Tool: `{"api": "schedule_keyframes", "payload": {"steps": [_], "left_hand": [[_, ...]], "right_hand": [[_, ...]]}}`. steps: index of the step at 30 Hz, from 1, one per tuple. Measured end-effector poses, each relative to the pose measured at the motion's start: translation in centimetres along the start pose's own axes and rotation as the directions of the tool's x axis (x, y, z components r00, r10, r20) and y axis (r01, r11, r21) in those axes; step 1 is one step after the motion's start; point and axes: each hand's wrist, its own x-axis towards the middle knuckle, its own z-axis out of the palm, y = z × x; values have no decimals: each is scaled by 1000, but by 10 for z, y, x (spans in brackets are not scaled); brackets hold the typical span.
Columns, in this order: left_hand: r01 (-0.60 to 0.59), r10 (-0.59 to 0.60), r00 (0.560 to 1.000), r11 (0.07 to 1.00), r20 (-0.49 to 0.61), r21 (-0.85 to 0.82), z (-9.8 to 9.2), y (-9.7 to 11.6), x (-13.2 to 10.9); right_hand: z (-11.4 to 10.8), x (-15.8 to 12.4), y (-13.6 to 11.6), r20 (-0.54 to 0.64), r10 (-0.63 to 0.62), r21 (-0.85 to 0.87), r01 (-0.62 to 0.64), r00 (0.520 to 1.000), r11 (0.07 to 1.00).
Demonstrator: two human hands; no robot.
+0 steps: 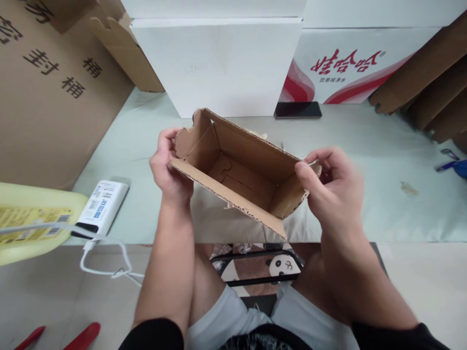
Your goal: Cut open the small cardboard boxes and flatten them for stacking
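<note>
Left hand [168, 165] grips, right hand [333, 187] pinches the carton's [251, 153] ends near the table edge [419, 237].

One head-worn view, facing forward and steeply down.
From just above the wearer's lap [219, 316], it looks closely over the desk's [386, 204] near edge toward a white box [222, 68]; that edge crosses low, with floor [426, 287] below.
</note>
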Motion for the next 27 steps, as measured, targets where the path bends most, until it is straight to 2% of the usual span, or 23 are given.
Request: {"api": "schedule_keyframes", "payload": {"steps": [3,6,8,10,13,16,20,23,27], "left_hand": [[-14,14,1000,1000,5,9,-2,-1,-1],[-37,35,999,999,32,40,-3,-2,-2],[-69,66,997,997,48,45,-3,-2,-4],[-71,69,995,997,70,32,-2,-1,-5],[-43,40,995,999,89,29,-2,0,-6],[-43,41,996,998,77,36,-3,-1,-6],[-30,26,997,998,66,55,-3,0,-6],[-9,0,993,997,122,78,-2,1,-7],[-3,-35,985,976,170,217,-3,-2,-6]], "right_hand": [[5,1,1,-24,107,124,-103,994,987],[6,2,5,-46,131,199,-120,990,973],[6,2,10,-54,75,190,-63,996,980],[5,3,13,-61,-35,115,42,998,992],[2,5,15,-77,-221,-20,220,972,975],[-3,6,12,-29,-313,-45,311,949,949],[-9,8,11,-3,-310,-43,309,951,950],[-9,9,18,18,-279,-32,280,960,960],[-1,9,37,99,-246,135,232,964,963]]}}
